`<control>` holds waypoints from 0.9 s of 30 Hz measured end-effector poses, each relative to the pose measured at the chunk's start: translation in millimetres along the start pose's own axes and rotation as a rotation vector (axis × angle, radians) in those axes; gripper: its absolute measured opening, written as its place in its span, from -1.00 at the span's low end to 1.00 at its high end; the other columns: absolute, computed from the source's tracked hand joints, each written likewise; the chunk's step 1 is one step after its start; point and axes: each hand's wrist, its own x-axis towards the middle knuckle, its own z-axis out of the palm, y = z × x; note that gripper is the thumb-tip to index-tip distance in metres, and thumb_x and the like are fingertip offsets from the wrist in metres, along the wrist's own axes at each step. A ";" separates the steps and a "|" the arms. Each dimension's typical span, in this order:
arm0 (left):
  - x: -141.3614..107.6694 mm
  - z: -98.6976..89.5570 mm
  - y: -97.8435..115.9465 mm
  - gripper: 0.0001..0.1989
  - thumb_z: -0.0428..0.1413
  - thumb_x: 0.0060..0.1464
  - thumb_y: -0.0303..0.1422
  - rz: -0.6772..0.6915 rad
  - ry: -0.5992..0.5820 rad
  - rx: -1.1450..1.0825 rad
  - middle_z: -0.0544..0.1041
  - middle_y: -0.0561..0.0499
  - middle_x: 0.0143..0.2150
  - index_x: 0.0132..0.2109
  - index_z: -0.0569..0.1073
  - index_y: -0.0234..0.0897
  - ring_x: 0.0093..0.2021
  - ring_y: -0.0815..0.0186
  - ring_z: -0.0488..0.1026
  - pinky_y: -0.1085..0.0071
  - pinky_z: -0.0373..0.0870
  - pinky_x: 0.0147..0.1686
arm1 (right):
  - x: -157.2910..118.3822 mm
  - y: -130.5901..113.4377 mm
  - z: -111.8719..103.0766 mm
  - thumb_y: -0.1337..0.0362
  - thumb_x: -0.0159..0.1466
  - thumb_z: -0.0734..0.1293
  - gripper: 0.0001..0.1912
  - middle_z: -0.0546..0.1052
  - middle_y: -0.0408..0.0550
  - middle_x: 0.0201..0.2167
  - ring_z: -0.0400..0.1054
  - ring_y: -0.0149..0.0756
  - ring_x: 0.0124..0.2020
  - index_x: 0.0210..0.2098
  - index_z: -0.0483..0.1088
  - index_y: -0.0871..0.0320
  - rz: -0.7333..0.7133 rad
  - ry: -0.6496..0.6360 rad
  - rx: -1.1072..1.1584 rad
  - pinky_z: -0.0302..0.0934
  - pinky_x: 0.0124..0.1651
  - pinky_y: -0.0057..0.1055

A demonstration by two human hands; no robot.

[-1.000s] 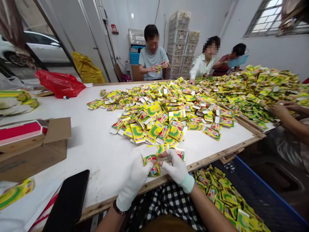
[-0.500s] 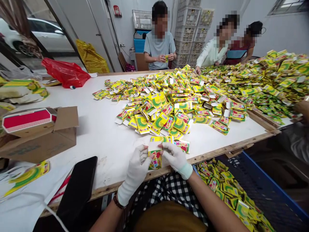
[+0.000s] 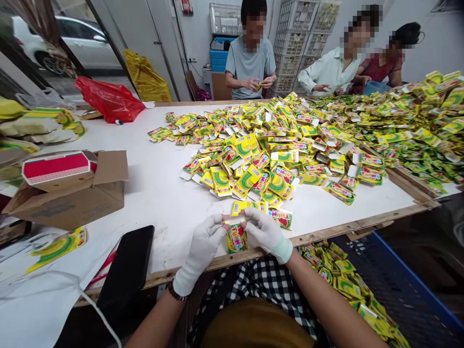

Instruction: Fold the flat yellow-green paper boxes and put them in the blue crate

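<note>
Both my hands wear white gloves with bare fingertips. Between them, at the table's front edge, is a small yellow and green printed carton [image 3: 237,239]. My left hand [image 3: 207,241] pinches its upper left corner. My right hand [image 3: 266,233] grips the upper right corner, with thumb and fingers closed there. The carton's top end lies between the fingertips; whether its flap is open or tucked I cannot tell. Just behind it lie a yellow carton [image 3: 250,208] and another carton with its lettering up [image 3: 284,217]. Beyond these rises a large pile of the same cartons [image 3: 253,159].
A blue crate [image 3: 416,290] of cartons stands below the table at my right. To the left are a black phone [image 3: 126,263], a cardboard box [image 3: 76,203] and a red plastic bag [image 3: 108,101]. Several people work across the table; one [image 3: 251,63] handles a small carton.
My view has shifted a little, so the scene sits further right. My left fingers have drawn in to the carton's upper corner, uncovering its printed front. Across the table, a co-worker's hand has pulled back from the pile.
</note>
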 end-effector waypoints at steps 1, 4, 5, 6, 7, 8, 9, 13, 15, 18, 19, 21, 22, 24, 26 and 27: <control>-2.0 -1.0 0.3 -0.74 0.13 0.10 -0.26 0.052 -0.009 0.079 0.57 -0.06 -0.17 -0.12 0.48 -0.33 -0.15 0.26 0.51 0.34 0.47 -0.08 | -0.5 -2.7 -1.2 0.23 0.29 0.27 -0.79 0.52 -0.05 -0.27 0.41 -0.28 -0.26 -0.12 0.43 0.13 -0.052 0.003 -0.094 0.32 -0.14 -0.35; -7.6 -3.6 3.9 -0.80 0.10 0.16 -0.27 0.183 -0.008 0.232 0.58 -0.04 -0.17 -0.21 0.54 -0.29 -0.13 0.28 0.50 0.37 0.43 -0.03 | -0.4 -12.3 -4.0 0.21 0.32 0.25 -0.82 0.54 -0.05 -0.32 0.41 -0.28 -0.27 -0.26 0.48 0.12 -0.164 -0.012 -0.249 0.29 -0.17 -0.36; -8.5 -3.9 6.0 -0.80 0.10 0.16 -0.27 0.184 -0.007 0.243 0.59 -0.04 -0.16 -0.19 0.55 -0.29 -0.13 0.28 0.50 0.38 0.43 -0.04 | 0.1 -15.0 -4.3 0.21 0.33 0.24 -0.80 0.54 -0.06 -0.34 0.41 -0.29 -0.29 -0.27 0.48 0.12 -0.169 -0.010 -0.251 0.29 -0.19 -0.38; -8.9 -3.8 8.3 -0.79 0.10 0.16 -0.26 0.166 -0.009 0.238 0.59 -0.04 -0.16 -0.17 0.55 -0.29 -0.13 0.28 0.51 0.38 0.44 -0.06 | 0.8 -17.1 -4.4 0.20 0.33 0.24 -0.79 0.55 -0.07 -0.36 0.41 -0.30 -0.30 -0.28 0.49 0.12 -0.158 -0.002 -0.244 0.28 -0.21 -0.39; -8.7 -3.5 10.7 -0.78 0.11 0.16 -0.25 0.136 -0.015 0.222 0.60 -0.04 -0.16 -0.16 0.54 -0.29 -0.14 0.28 0.52 0.39 0.45 -0.07 | 1.6 -18.6 -4.3 0.20 0.33 0.25 -0.79 0.55 -0.08 -0.37 0.42 -0.31 -0.31 -0.29 0.49 0.13 -0.137 0.007 -0.232 0.28 -0.23 -0.40; -8.1 -3.1 12.8 -0.77 0.12 0.14 -0.24 0.103 -0.026 0.199 0.60 -0.04 -0.16 -0.15 0.54 -0.30 -0.15 0.27 0.52 0.39 0.46 -0.09 | 2.3 -19.4 -4.2 0.20 0.32 0.26 -0.80 0.56 -0.09 -0.38 0.42 -0.32 -0.33 -0.29 0.50 0.13 -0.110 0.011 -0.216 0.29 -0.24 -0.42; -7.4 -2.7 14.7 -0.75 0.13 0.13 -0.24 0.073 -0.039 0.174 0.60 -0.04 -0.17 -0.15 0.54 -0.31 -0.17 0.27 0.53 0.39 0.48 -0.11 | 2.8 -19.7 -4.1 0.20 0.30 0.28 -0.81 0.56 -0.10 -0.39 0.42 -0.32 -0.35 -0.29 0.50 0.14 -0.082 0.014 -0.201 0.29 -0.26 -0.42; -4.9 -3.7 18.1 -0.77 0.14 0.11 -0.27 0.037 -0.069 0.125 0.61 -0.04 -0.21 -0.18 0.54 -0.33 -0.22 0.28 0.53 0.42 0.50 -0.18 | 2.7 -19.4 -4.8 0.24 0.24 0.33 -0.84 0.57 -0.11 -0.40 0.42 -0.34 -0.39 -0.30 0.51 0.17 -0.024 0.021 -0.187 0.30 -0.27 -0.44; -4.0 -5.4 18.5 -0.79 0.13 0.12 -0.28 0.046 -0.072 0.136 0.61 -0.03 -0.24 -0.20 0.55 -0.34 -0.23 0.29 0.53 0.43 0.49 -0.19 | 2.3 -21.0 -5.9 0.24 0.25 0.32 -0.84 0.56 -0.11 -0.41 0.42 -0.34 -0.39 -0.32 0.51 0.16 -0.038 0.017 -0.196 0.29 -0.27 -0.44; -2.0 -7.4 19.7 -0.78 0.11 0.15 -0.27 0.045 -0.098 0.153 0.61 -0.01 -0.26 -0.20 0.55 -0.33 -0.25 0.32 0.52 0.46 0.48 -0.23 | 3.5 -26.2 -8.1 0.22 0.27 0.29 -0.81 0.53 -0.13 -0.46 0.39 -0.36 -0.42 -0.36 0.50 0.16 -0.018 -0.030 -0.169 0.28 -0.32 -0.47; -1.3 -7.7 20.2 -0.78 0.10 0.15 -0.26 0.044 -0.106 0.155 0.61 0.00 -0.27 -0.21 0.55 -0.33 -0.26 0.32 0.52 0.47 0.48 -0.24 | 4.3 -28.0 -9.2 0.22 0.28 0.29 -0.81 0.52 -0.13 -0.47 0.38 -0.37 -0.43 -0.37 0.49 0.16 -0.011 -0.045 -0.160 0.28 -0.33 -0.47; -1.1 -8.3 20.5 -0.77 0.10 0.16 -0.26 0.054 -0.118 0.163 0.61 0.00 -0.28 -0.21 0.55 -0.33 -0.27 0.33 0.52 0.47 0.48 -0.25 | 5.5 -30.6 -12.3 0.25 0.28 0.29 -0.83 0.52 -0.12 -0.46 0.39 -0.36 -0.42 -0.38 0.49 0.16 -0.030 -0.071 -0.166 0.30 -0.31 -0.46; -1.9 -8.6 20.0 -0.78 0.10 0.17 -0.26 0.069 -0.124 0.177 0.61 0.00 -0.27 -0.21 0.55 -0.33 -0.26 0.33 0.52 0.46 0.48 -0.24 | 5.5 -31.0 -14.3 0.27 0.28 0.29 -0.84 0.53 -0.11 -0.44 0.41 -0.35 -0.39 -0.38 0.49 0.15 -0.061 -0.082 -0.183 0.31 -0.28 -0.45; -5.8 -9.7 17.4 -0.79 0.08 0.19 -0.29 0.132 -0.129 0.235 0.61 -0.01 -0.24 -0.19 0.55 -0.31 -0.23 0.31 0.53 0.44 0.48 -0.21 | 3.1 -29.4 -19.0 0.32 0.29 0.27 -0.85 0.55 -0.06 -0.34 0.44 -0.32 -0.30 -0.33 0.49 0.15 -0.147 -0.128 -0.231 0.33 -0.18 -0.40; -11.6 -11.0 13.6 -0.82 0.07 0.20 -0.35 0.254 -0.114 0.330 0.61 -0.03 -0.20 -0.16 0.55 -0.29 -0.20 0.31 0.54 0.41 0.47 -0.14 | -2.0 -25.6 -23.1 0.35 0.31 0.25 -0.84 0.55 0.00 -0.23 0.44 -0.28 -0.19 -0.25 0.49 0.13 -0.266 -0.174 -0.294 0.34 -0.09 -0.37; -14.4 -11.6 11.8 -0.83 0.08 0.19 -0.37 0.325 -0.099 0.377 0.61 -0.03 -0.18 -0.14 0.55 -0.28 -0.18 0.30 0.54 0.40 0.47 -0.12 | -5.0 -23.7 -24.5 0.36 0.32 0.24 -0.83 0.54 0.01 -0.18 0.43 -0.27 -0.15 -0.21 0.49 0.12 -0.327 -0.186 -0.322 0.33 -0.06 -0.35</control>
